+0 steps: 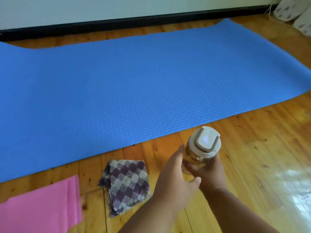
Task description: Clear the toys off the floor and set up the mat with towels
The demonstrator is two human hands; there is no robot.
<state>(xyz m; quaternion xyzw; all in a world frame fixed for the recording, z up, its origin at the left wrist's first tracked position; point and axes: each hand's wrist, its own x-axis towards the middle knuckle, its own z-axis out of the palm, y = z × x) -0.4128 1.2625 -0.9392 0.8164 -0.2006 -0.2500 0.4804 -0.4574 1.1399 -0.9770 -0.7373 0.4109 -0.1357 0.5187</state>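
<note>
Mat (134,84) is unrolled flat on the wood floor (252,148), long edge parallel to the wall (84,9); its surface is bare, no towels on it yet. No toys visible in frame.

Towels: checked purple-and-cream towel (125,182) lies crumpled on the floor just beside the mat's near edge, not touching it. Pink folded cloth (38,207) sits bottom left, also on the floor, near the mat edge; can't tell if it overlaps.

Hands: both on a clear bottle (200,153) with a cream flip lid, held above the floor near the mat's near edge. Right hand (210,172) wraps the body from below, fingers curled round it. Left hand (175,175) is on the bottle's left side, fingers fairly straight, thumb out; contact looks like a steadying touch more than a grip, but can't confirm.

Judgement: mat laid, towel placement still to do.

Risks:
- Lid state unclear. If not latched, tilting the bottle spills onto the mat or towels.
- Bottle set upright on soft mat foam could tip; floor beside it is steadier.
- Floor at right is glossy with glare; bottle or a towel could slide there.
- Both hands are busy, so towels can't be moved until the bottle is parked.
- Checked towel is bunched; needs flattening or it'll sit lumpy.
</note>
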